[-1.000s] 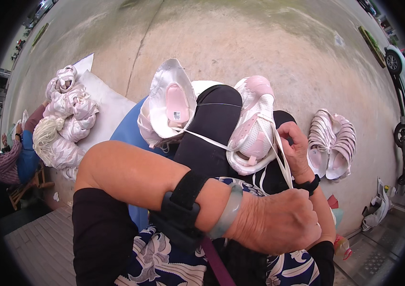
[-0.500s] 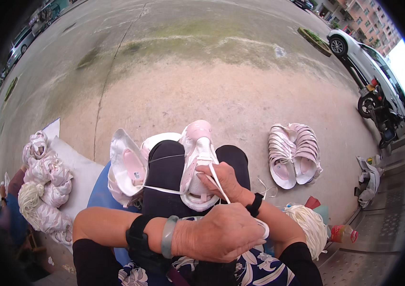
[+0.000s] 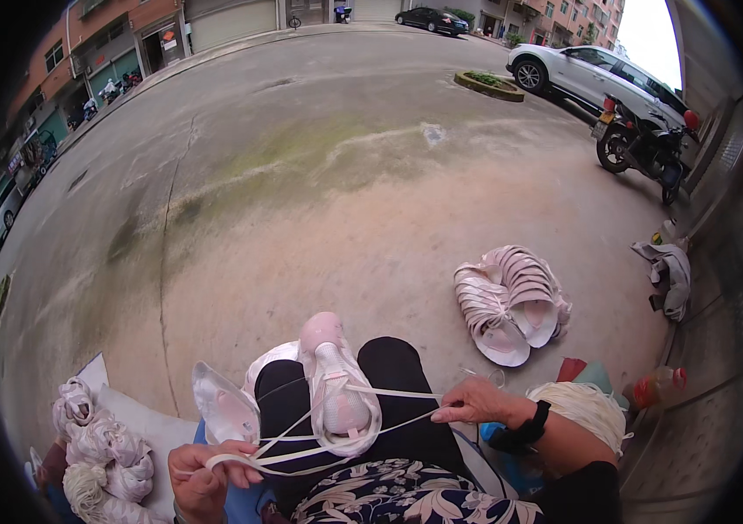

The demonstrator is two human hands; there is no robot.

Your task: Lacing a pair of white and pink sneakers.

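A pink and white shoe upper [image 3: 323, 336] lies lengthwise across my lap, its toe pointing away from me. White shoelace [image 3: 393, 392] runs from its eyelets out to both sides. My right hand [image 3: 476, 403] pinches the lace right of the upper, with strands stretched taut. Lower on the left, my left hand [image 3: 212, 474] closes on several lace strands that cross below the upper's heel end. Beside my left knee sits another white and pink upper [image 3: 224, 406], partly hidden by the leg.
Stacked pink and white uppers [image 3: 511, 301] rest on the concrete ahead to the right. Bundled uppers [image 3: 109, 441] sit at the left. By my right arm are a hank of white laces [image 3: 577, 410] and a bottle [image 3: 658, 386]. A motorcycle [image 3: 646, 144] and white car [image 3: 594, 74] stand farther off.
My hands have gone from close together over the upper to wide apart, drawing lace out to both sides. The view has tilted upward, showing more of the street.
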